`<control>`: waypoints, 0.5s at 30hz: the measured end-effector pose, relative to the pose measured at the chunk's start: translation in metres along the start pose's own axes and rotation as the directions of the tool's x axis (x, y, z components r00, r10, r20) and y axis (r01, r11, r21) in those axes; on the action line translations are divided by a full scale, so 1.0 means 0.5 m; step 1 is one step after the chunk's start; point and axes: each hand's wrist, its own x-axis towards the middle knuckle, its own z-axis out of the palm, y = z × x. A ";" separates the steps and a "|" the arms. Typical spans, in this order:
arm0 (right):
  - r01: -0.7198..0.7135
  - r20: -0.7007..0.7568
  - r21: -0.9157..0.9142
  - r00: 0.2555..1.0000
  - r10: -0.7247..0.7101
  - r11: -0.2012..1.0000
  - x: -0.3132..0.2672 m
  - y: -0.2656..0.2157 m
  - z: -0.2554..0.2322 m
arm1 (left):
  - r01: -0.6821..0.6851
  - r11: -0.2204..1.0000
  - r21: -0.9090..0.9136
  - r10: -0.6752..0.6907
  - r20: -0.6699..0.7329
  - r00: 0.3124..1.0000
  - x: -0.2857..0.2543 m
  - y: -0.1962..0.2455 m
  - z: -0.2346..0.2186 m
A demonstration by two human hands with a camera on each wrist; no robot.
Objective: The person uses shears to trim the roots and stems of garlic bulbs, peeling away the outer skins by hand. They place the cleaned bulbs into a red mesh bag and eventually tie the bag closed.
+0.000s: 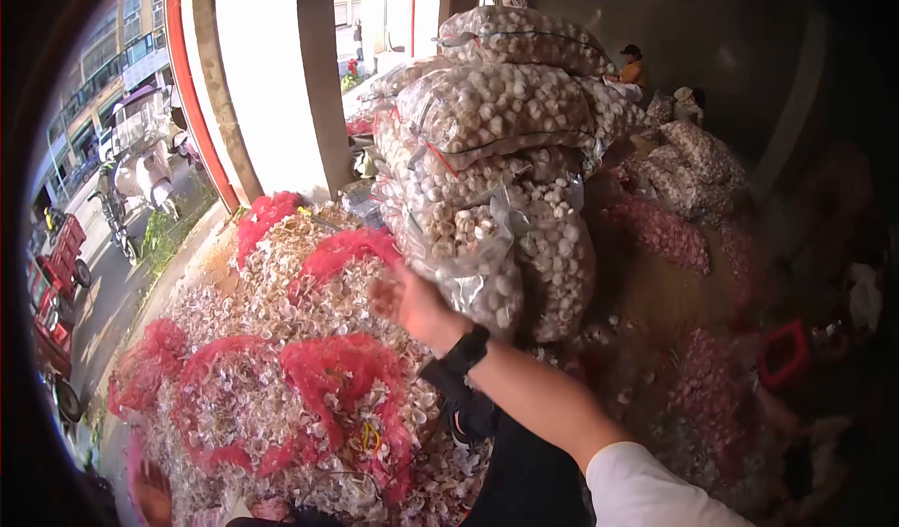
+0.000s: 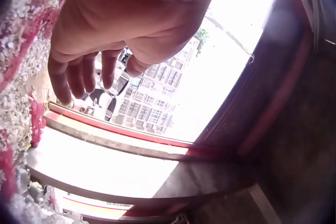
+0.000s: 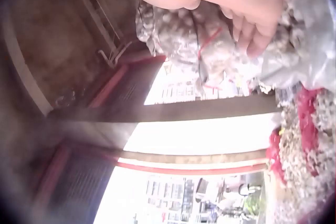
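Note:
My right hand point(image 1: 417, 307) reaches out over a heap of garlic skins point(image 1: 337, 316), beside an opened clear bag of garlic bulbs point(image 1: 468, 232). A red mesh net point(image 1: 351, 251) lies right behind the fingers in the head view. The right wrist view shows the fingers point(image 3: 252, 37) loosely bent with nothing held, overlapping the garlic bag. Low at the left edge is my left hand point(image 1: 152, 491), near the skins. In the left wrist view its fingers point(image 2: 75, 79) hang loosely bent and hold nothing.
Full sacks of garlic point(image 1: 496, 110) are stacked ahead. Another red mesh point(image 1: 342, 372) lies across the near skins. A white pillar point(image 1: 272, 77) stands at the left, with a street and vehicles beyond. Right of the stack are more garlic sacks point(image 1: 698, 166) and a red crate point(image 1: 783, 354).

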 end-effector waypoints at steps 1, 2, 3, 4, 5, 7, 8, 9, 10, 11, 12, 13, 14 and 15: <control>-0.091 0.094 -0.048 0.991 0.095 0.995 -0.057 0.047 0.036 | 0.118 0.990 -0.083 -0.139 -0.342 0.929 -0.084 -0.030 -0.108; -0.163 0.141 -0.092 0.974 0.175 0.982 -0.091 0.089 0.059 | 0.135 0.989 -0.061 -0.148 -0.351 0.924 -0.111 -0.020 -0.078; -0.202 0.222 -0.092 0.951 0.218 0.975 -0.105 0.132 0.069 | 0.149 0.989 -0.004 -0.141 -0.352 0.925 -0.131 -0.006 -0.075; -0.256 0.261 -0.144 0.922 0.286 0.956 -0.121 0.162 0.077 | 0.163 0.985 0.051 -0.136 -0.345 0.929 -0.140 0.005 -0.068; -0.273 0.241 -0.153 0.922 0.304 0.950 -0.136 0.182 0.084 | 0.175 0.979 0.105 -0.131 -0.339 0.932 -0.150 0.019 -0.064; -0.322 0.221 -0.194 0.906 0.361 0.927 -0.140 0.218 0.078 | 0.183 0.965 0.190 -0.113 -0.329 0.937 -0.172 0.028 -0.043; -0.333 0.218 -0.186 0.903 0.369 0.925 -0.140 0.225 0.069 | 0.185 0.956 0.227 -0.104 -0.327 0.939 -0.187 0.031 -0.035; -0.346 0.213 -0.211 0.896 0.389 0.914 -0.141 0.231 0.064 | 0.187 0.946 0.266 -0.094 -0.325 0.941 -0.203 0.041 -0.029; -0.352 0.213 -0.246 0.889 0.405 0.903 -0.135 0.234 0.062 | 0.178 0.937 0.300 -0.076 -0.321 0.944 -0.214 0.045 -0.024; -0.364 0.218 -0.225 0.885 0.411 0.904 -0.122 0.243 0.057 | 0.166 0.930 0.328 -0.057 -0.319 0.946 -0.230 0.042 -0.019; -0.373 0.221 -0.234 0.879 0.422 0.898 -0.114 0.248 0.055 | 0.158 0.923 0.352 -0.041 -0.318 0.947 -0.247 0.032 -0.017; -0.383 0.212 -0.220 0.879 0.427 0.897 -0.108 0.255 0.057 | 0.154 0.914 0.376 -0.028 -0.320 0.947 -0.268 0.025 -0.016; -0.385 0.203 -0.216 0.882 0.426 0.898 -0.100 0.255 0.060 | 0.142 0.909 0.391 -0.012 -0.317 0.948 -0.279 0.003 -0.014; -0.387 0.199 -0.221 0.881 0.429 0.895 -0.096 0.255 0.063 | 0.129 0.905 0.405 0.002 -0.309 0.951 -0.282 -0.023 -0.010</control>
